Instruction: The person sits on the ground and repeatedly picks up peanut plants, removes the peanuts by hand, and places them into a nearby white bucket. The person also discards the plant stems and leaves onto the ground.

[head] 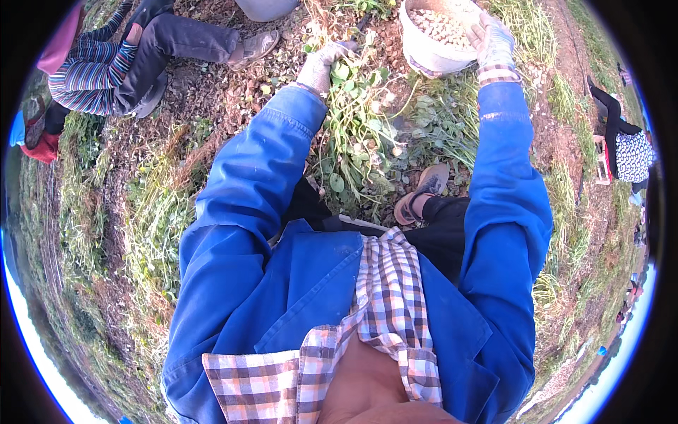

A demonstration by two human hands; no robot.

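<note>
My left hand (327, 62), in a pale dirty work glove, is closed around a bunch of uprooted leafy plants (356, 124). Their stems hang toward my feet, and several pale round pods (396, 151) show among them. At the upper right, my gloved right hand (493, 41) is at the near right rim of a white bucket (435, 59). Its fingers look extended over the rim, with nothing visible in them. Small pale pods (438, 27) fill much of the bucket.
Cut plants (450, 114) lie by my shoe (424, 193). At the upper left sits a person (92, 61) in a striped top, one leg stretched toward a grey tub (267, 6). Another person (630, 153) sits on a red stool (601, 159) far right. Plant rows (153, 233) run alongside.
</note>
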